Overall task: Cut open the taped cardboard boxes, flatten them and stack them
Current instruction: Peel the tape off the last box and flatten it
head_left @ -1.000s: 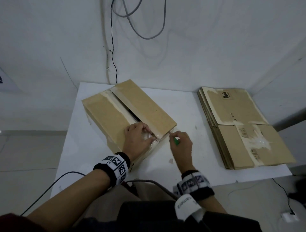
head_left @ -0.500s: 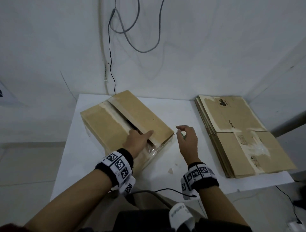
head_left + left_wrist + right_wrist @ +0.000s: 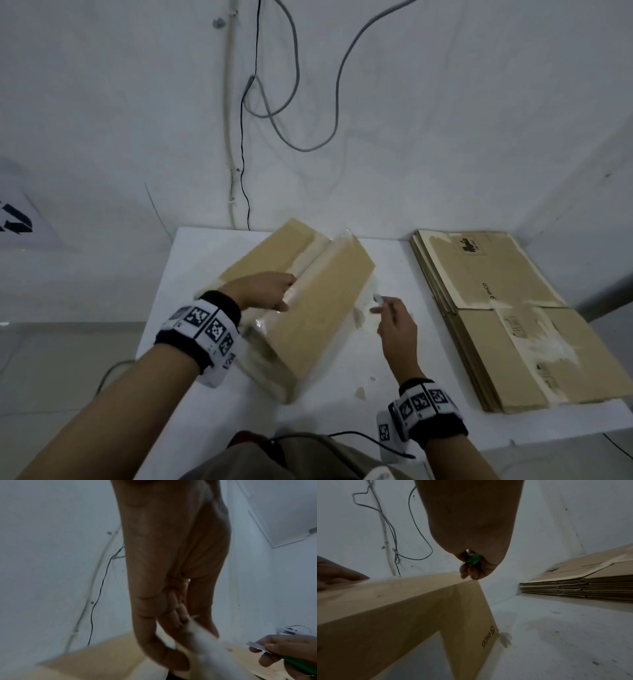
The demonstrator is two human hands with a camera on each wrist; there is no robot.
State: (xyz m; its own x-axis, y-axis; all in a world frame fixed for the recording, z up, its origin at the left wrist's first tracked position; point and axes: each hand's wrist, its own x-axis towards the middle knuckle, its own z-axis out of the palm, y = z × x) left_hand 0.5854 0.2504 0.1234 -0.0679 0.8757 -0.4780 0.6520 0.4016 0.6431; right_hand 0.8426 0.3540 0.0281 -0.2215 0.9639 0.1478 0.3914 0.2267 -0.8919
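On the white bench, the left hand rests on top of the cardboard box at its taped centre seam, fingers curled into loose tape there. Just right of the box, the right hand is clamped on a green-handled cutter, blade exposed, clear of the cardboard. Further right lies the stack of flattened boxes, well apart. Cables hang on the wall behind.

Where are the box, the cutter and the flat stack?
box (image 3: 318,308): head view, on its upper right panel.
cutter (image 3: 257,646): left wrist view, on the metal blade.
flat stack (image 3: 496,274): head view, on the top sheet, far half.
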